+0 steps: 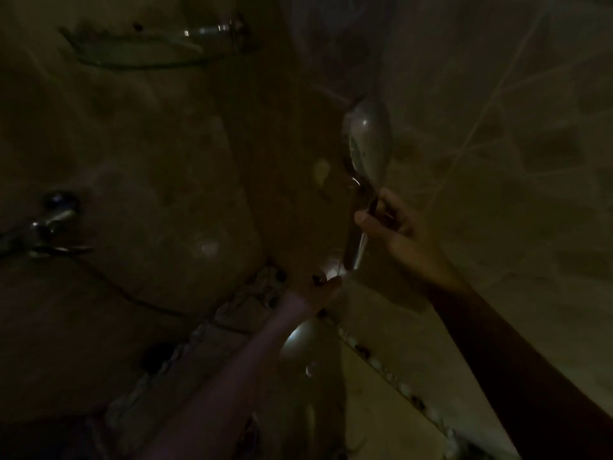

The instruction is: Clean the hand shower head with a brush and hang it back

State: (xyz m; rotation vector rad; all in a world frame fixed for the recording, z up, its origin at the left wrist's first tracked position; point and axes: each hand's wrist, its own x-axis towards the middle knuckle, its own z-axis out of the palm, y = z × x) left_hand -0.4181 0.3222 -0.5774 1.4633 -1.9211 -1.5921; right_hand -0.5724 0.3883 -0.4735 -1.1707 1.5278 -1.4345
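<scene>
The room is very dark. A chrome hand shower head (368,137) stands upright against the tiled wall corner, its round face turned left. My right hand (394,224) is wrapped around its handle just below the head. My left hand (326,287) reaches up beneath the handle's lower end, near a small bright reflection; its fingers are mostly hidden and I cannot tell if it grips the hose or fitting there. No brush is visible.
A glass corner shelf (139,51) with a chrome bracket hangs at the upper left. A chrome tap (49,227) sticks out of the left wall. A patterned tile border (238,310) runs across the wall below the hands.
</scene>
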